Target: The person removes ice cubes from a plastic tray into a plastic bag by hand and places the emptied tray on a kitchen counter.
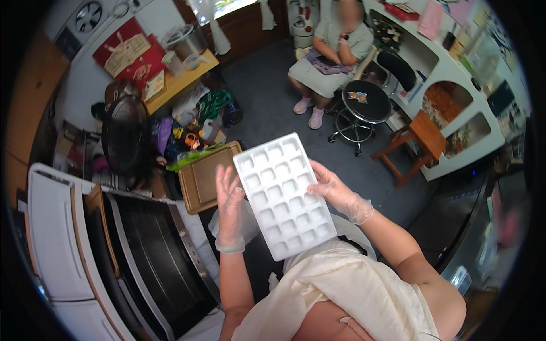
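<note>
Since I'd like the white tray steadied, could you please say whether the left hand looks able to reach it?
Probably yes: the left hand is open beside the white tray, with nothing visible between them, while the right hand holds its opposite edge.

A white rectangular tray [285,196] is held at mid-frame.
Its face, patterned with rows of small rounded-square recesses, is turned toward the camera; its long sides are slanted from upper left to lower right.
</note>
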The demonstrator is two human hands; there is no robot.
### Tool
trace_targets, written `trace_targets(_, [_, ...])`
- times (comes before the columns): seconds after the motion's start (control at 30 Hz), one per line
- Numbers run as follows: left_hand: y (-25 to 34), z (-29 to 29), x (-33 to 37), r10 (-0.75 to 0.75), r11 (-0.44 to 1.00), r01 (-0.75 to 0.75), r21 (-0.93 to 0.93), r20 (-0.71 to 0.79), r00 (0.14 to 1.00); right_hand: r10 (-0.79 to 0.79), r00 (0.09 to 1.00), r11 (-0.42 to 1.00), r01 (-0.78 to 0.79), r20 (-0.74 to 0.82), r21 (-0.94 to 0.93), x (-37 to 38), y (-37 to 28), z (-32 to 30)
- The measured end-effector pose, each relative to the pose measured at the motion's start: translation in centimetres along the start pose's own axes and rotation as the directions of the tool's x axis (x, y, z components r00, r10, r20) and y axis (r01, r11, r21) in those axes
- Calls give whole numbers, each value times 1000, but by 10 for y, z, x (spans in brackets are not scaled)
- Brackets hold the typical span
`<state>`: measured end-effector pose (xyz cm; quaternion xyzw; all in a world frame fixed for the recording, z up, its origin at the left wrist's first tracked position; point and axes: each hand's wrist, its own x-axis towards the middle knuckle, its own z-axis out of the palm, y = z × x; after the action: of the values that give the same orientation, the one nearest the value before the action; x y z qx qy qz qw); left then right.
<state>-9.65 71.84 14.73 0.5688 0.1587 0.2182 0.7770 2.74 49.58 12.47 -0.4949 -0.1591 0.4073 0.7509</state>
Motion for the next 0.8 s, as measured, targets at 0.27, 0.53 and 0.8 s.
trace_targets(0.27, [-32, 85, 2, -161, 982, 185, -40, 334, 929, -713, 693, 280, 140, -108, -950, -72, -31, -15])
trace_targets(0.53, [-32, 150, -12, -181, 983, 152, 100, 458, 870, -659, 704, -51, 311, 266, -949, -71, -75, -23])
trace_targets(0.8, [-35, 188, -20, -113, 992, 73, 106, 444, 889, -678, 696, -66, 263, 237, -962, -76, -87, -47])
